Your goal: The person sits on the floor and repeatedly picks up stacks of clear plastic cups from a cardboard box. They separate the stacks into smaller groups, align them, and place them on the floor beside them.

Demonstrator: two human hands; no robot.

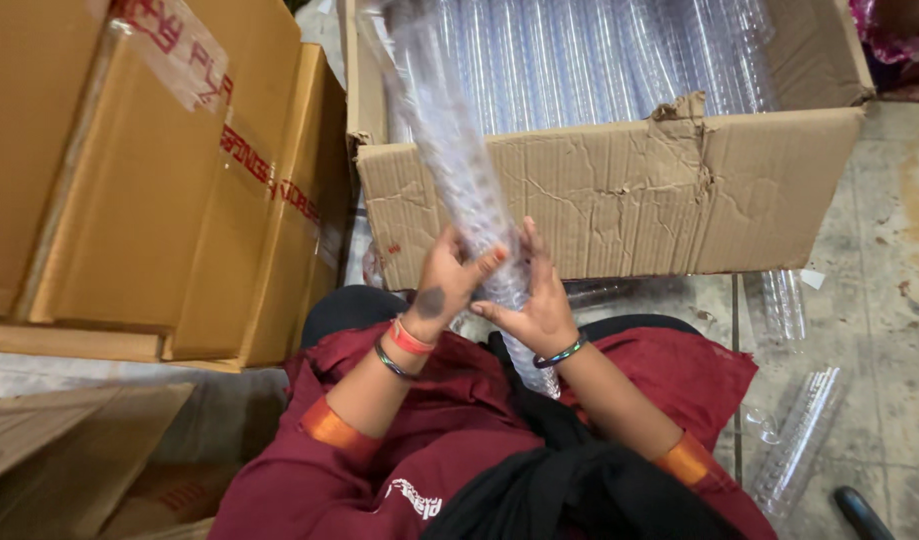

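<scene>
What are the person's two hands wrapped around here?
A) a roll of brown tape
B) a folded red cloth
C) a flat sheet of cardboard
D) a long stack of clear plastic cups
D: the left hand and right hand both grip a long stack of clear plastic cups that slants up past the open cardboard box.

Ahead of us stands an open brown cardboard box (619, 190), its near flap torn and creased. To our left lie flattened tan cartons (149, 180) with red print, one bearing a clear tape strip (179, 45) printed in red.
</scene>
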